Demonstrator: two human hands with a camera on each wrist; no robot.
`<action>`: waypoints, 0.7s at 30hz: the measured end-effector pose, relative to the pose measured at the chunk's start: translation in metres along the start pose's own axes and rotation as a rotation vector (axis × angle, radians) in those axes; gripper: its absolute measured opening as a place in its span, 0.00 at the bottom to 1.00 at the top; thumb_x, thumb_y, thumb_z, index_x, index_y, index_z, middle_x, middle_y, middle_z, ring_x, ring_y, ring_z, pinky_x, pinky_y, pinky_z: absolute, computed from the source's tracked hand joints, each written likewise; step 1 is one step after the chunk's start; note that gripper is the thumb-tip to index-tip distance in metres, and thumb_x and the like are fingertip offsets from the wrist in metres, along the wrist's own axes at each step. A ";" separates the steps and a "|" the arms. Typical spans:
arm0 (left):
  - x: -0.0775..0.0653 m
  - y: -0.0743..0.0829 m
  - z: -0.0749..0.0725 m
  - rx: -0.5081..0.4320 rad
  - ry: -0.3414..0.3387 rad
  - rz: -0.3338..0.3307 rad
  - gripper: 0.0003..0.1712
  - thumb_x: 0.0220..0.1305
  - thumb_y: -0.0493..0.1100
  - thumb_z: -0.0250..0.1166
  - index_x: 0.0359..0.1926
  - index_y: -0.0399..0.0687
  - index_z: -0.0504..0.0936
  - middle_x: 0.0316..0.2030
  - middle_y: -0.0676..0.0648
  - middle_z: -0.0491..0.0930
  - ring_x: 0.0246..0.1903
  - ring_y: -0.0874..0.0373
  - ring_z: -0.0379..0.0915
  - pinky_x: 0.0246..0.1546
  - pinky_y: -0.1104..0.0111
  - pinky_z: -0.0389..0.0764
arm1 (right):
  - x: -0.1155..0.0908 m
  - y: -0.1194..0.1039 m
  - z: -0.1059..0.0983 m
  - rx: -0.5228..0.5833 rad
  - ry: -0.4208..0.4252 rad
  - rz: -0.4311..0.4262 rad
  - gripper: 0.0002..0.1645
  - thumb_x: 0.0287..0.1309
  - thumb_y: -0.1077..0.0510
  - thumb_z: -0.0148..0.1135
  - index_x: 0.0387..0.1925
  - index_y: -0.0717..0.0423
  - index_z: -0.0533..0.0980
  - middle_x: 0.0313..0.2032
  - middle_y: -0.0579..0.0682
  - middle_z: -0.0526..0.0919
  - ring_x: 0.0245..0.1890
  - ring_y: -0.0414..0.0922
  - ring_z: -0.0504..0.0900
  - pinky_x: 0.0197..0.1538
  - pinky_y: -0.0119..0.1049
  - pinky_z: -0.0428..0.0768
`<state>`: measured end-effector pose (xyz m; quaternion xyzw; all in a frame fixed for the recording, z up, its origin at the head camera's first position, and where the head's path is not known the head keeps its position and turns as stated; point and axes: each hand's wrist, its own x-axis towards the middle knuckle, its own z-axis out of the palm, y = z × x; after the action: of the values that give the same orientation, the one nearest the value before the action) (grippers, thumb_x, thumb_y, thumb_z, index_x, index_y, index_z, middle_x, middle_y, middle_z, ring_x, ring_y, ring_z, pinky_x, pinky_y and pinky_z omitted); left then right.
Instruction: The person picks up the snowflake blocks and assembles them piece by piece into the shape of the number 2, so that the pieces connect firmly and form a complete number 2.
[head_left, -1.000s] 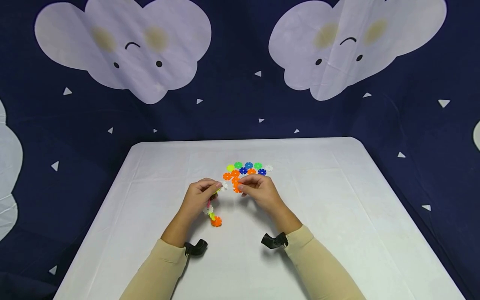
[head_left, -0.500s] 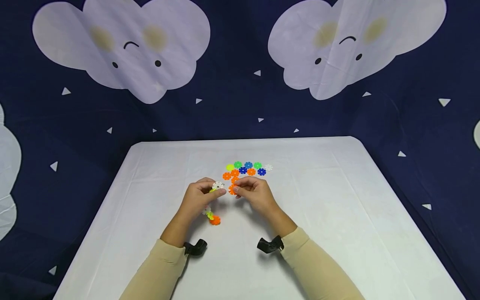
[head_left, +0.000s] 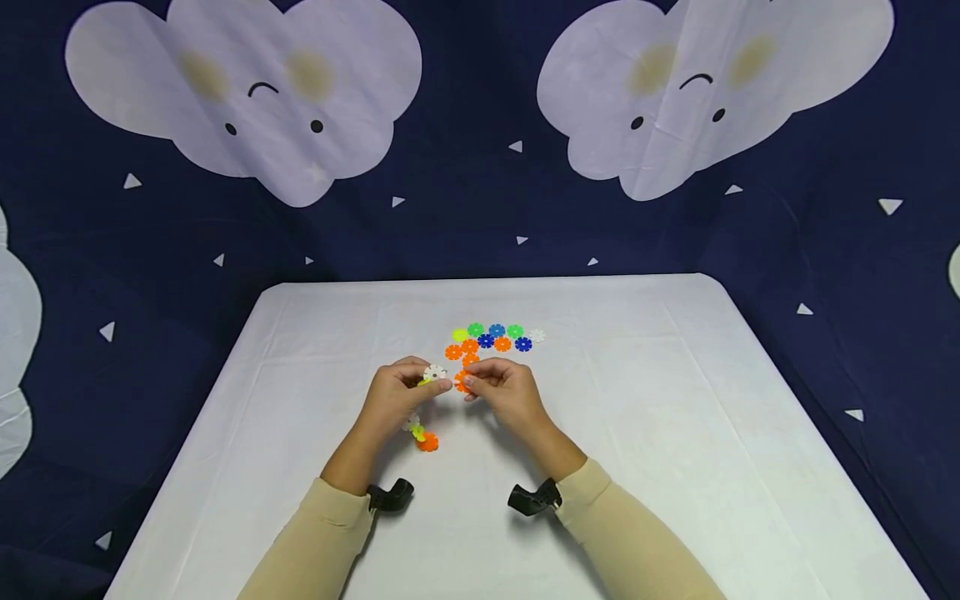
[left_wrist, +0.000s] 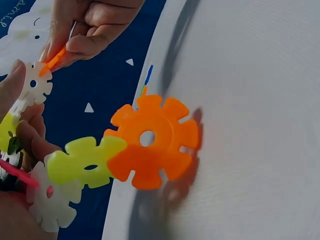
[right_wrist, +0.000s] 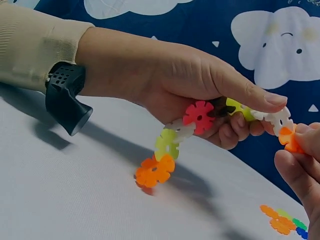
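Observation:
My left hand point(head_left: 397, 396) grips a chain of interlocking snowflake discs, its thumb close to the white end disc point(right_wrist: 276, 118). From the palm the chain curves down through a pink disc point(right_wrist: 195, 112), a white one point(left_wrist: 67, 197) and a yellow one point(left_wrist: 72, 162) to an orange disc point(left_wrist: 170, 125) at the lower end. A black disc is mostly hidden by the fingers. Between thumb and fingers my right hand point(head_left: 513, 392) pinches another orange disc point(right_wrist: 290, 142). This disc's edge meets the rim of the white end disc, the two at an angle to each other.
Loose snowflake discs lie flat beyond the hands on the white table point(head_left: 637, 400): several orange, two green point(head_left: 476, 330), a yellow point(head_left: 461, 335), blue ones point(head_left: 522, 344) and a white point(head_left: 537, 335). A dark blue cloth with clouds point(head_left: 247, 83) hangs behind the table.
My right hand has moved left with its orange disc, up to the chain. In the left hand the white end disc has turned to face upward and shifted slightly left.

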<state>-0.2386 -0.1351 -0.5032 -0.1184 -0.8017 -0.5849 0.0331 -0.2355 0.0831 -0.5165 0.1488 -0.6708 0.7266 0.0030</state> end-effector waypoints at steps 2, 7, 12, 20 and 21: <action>0.000 0.000 -0.002 0.001 -0.015 0.003 0.11 0.58 0.45 0.83 0.36 0.42 0.93 0.39 0.48 0.85 0.37 0.50 0.76 0.33 0.69 0.75 | 0.000 0.001 0.000 -0.006 -0.007 -0.008 0.07 0.65 0.73 0.69 0.44 0.72 0.84 0.37 0.62 0.88 0.30 0.52 0.89 0.42 0.53 0.87; 0.001 -0.001 -0.008 0.006 -0.061 0.010 0.11 0.59 0.47 0.82 0.35 0.45 0.93 0.38 0.48 0.85 0.36 0.49 0.75 0.32 0.68 0.75 | 0.000 0.002 0.000 -0.028 -0.043 -0.024 0.08 0.65 0.71 0.70 0.45 0.71 0.83 0.37 0.61 0.88 0.33 0.58 0.89 0.43 0.57 0.86; 0.003 -0.002 -0.011 0.013 -0.089 0.003 0.11 0.60 0.47 0.82 0.35 0.45 0.93 0.38 0.48 0.84 0.35 0.50 0.73 0.31 0.69 0.73 | 0.002 0.001 -0.003 -0.041 -0.074 -0.010 0.08 0.65 0.70 0.71 0.45 0.71 0.83 0.37 0.60 0.88 0.35 0.60 0.88 0.44 0.57 0.86; 0.002 0.002 -0.008 0.053 -0.088 -0.031 0.09 0.61 0.42 0.81 0.37 0.40 0.92 0.38 0.48 0.84 0.35 0.51 0.72 0.31 0.69 0.71 | 0.008 0.003 -0.018 -0.027 -0.077 -0.029 0.14 0.66 0.72 0.69 0.50 0.79 0.79 0.41 0.62 0.87 0.37 0.55 0.88 0.46 0.55 0.86; 0.002 0.004 -0.008 0.057 -0.088 -0.035 0.09 0.62 0.41 0.80 0.37 0.39 0.92 0.38 0.47 0.84 0.35 0.50 0.72 0.30 0.69 0.71 | 0.010 0.004 -0.022 -0.027 -0.058 -0.037 0.15 0.66 0.72 0.69 0.50 0.79 0.79 0.42 0.62 0.86 0.38 0.58 0.87 0.46 0.56 0.86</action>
<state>-0.2406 -0.1412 -0.4970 -0.1290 -0.8206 -0.5567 -0.0090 -0.2504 0.1025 -0.5190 0.1822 -0.6775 0.7125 -0.0011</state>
